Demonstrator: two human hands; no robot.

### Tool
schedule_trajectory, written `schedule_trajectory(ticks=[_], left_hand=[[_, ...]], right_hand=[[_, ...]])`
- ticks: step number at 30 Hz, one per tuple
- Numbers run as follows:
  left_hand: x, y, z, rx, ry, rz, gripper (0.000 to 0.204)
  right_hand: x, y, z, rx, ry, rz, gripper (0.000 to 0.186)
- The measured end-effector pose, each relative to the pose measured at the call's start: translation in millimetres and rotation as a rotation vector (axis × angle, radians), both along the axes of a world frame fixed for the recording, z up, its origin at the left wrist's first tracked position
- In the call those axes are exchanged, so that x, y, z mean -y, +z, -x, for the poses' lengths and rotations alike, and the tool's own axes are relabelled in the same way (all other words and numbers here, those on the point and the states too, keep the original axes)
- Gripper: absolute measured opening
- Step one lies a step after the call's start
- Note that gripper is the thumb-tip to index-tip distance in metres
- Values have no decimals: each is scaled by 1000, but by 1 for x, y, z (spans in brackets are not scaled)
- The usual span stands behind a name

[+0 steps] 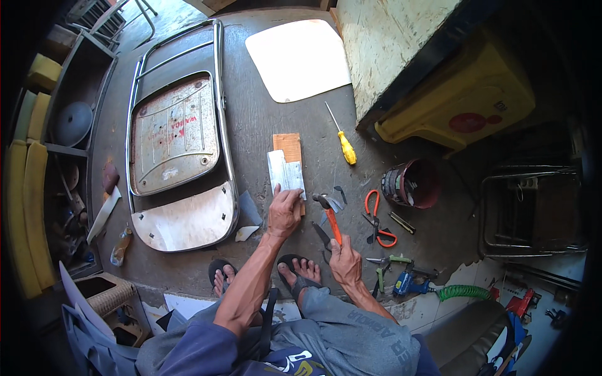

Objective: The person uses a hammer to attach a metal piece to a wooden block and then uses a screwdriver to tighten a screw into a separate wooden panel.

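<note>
A silver metal strip (282, 169) lies over a wooden board (286, 143) on the floor. My left hand (283, 213) is on its lower end, fingers bent and pinched; whether a small item is between them is too small to tell. My right hand (345, 263) grips a hammer (333, 222) by its orange handle, head close to the board's right side. A yellow screwdriver (347, 147), orange-handled scissors (375, 225) and some loose scraps (249, 210) lie around them.
A folded metal chair (174, 128) lies left; a white panel (298, 57) lies beyond the board. At right are a bucket (411, 183), yellow plastic piece (458, 106), folded chair frame (520, 207), nail gun (406, 282) and green hose (461, 291). A shelf (72, 150) borders the left.
</note>
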State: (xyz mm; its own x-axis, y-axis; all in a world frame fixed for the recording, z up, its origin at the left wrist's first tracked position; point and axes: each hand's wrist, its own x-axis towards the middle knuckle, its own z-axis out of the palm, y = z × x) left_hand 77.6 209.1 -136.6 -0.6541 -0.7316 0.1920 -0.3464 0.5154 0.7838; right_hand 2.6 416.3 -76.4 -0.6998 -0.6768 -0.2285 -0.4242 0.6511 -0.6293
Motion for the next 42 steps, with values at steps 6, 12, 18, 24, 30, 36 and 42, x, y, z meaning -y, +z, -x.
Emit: schedule_trajectory(ticks=[6, 12, 18, 24, 30, 36, 42], left_hand=[[8, -12, -2, -28, 25, -21, 14], [16, -7, 1, -86, 274, -262, 13], [63, 0, 19, -6, 339, -144, 17], [67, -20, 28, 43, 353, -207, 16], [63, -25, 32, -40, 348, -80, 14], [64, -32, 35, -69, 335, 45, 10], [63, -32, 32, -75, 242, 183, 10]], right_hand=[[12, -11, -19, 90, -18, 30, 28], [22, -18, -14, 155, 7, -61, 31], [26, -14, -18, 184, -51, -39, 32], [29, -10, -7, 193, -100, -38, 32], [30, -2, -2, 198, -129, -28, 35], [36, 5, 1, 193, -117, -18, 35], [69, 20, 18, 68, 55, 139, 27]])
